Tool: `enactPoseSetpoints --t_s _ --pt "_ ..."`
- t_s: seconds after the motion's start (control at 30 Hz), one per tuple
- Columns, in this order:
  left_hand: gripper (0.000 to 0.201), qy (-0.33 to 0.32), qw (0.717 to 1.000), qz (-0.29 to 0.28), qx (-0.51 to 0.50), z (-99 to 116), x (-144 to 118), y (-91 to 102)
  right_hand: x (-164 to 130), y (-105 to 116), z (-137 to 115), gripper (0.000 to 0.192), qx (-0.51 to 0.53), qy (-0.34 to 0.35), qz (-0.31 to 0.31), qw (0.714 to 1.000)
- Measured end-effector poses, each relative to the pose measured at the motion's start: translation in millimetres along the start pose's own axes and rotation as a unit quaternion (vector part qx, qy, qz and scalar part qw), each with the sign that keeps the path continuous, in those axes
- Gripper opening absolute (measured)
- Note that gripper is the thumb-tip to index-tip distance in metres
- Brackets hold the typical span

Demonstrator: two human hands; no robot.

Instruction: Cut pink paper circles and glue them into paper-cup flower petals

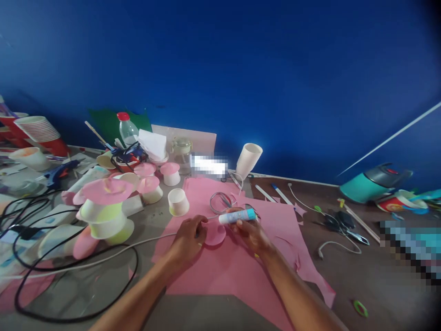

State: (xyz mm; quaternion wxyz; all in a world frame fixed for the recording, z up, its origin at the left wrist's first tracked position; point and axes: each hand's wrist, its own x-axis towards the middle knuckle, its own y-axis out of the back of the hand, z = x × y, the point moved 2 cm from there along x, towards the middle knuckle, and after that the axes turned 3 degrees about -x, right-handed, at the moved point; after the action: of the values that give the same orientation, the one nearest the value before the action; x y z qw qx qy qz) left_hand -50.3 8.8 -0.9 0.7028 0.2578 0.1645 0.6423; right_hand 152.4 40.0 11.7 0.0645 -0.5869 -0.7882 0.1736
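My right hand (253, 234) is closed around a white and light-blue glue stick (237, 216), its white end pointing left over a round pink paper disc (215, 235). The fingers of my left hand (189, 236) are curled at the disc's left edge, pinching or pressing it. Beneath both hands lie large sheets of pink paper (206, 276). Just beyond my left hand stands a small white paper cup (178, 202). Farther left, several cups topped with pink discs (170, 168) stand together, with a taller cup stack (105, 211) nearer me.
Black cable (77, 317) loops over the left of the table. A tall white cup (248, 158), a glass jar (182, 149) and a plastic bottle (127, 131) stand along the blue wall. Markers (281, 194), scissors (357, 236) and a teal flask (361, 187) lie at right.
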Motion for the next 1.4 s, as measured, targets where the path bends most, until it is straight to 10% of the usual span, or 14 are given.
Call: enactPoseSetpoints --t_s 0.77,1.13,1.4 --pt "0.031 -0.011 0.998 -0.008 0.067 10 -4 2.6 -5 -20 15 0.020 -0.395 0.063 -0.022 0.916" --pt "0.031 0.016 0.999 -0.010 0.047 11 -4 1.9 -3 -30 10 0.015 -0.483 0.237 -0.008 0.843" --pt "0.031 0.019 0.999 0.003 0.042 10 -5 1.8 -5 -32 7 0.013 -0.474 0.257 -0.062 0.840"
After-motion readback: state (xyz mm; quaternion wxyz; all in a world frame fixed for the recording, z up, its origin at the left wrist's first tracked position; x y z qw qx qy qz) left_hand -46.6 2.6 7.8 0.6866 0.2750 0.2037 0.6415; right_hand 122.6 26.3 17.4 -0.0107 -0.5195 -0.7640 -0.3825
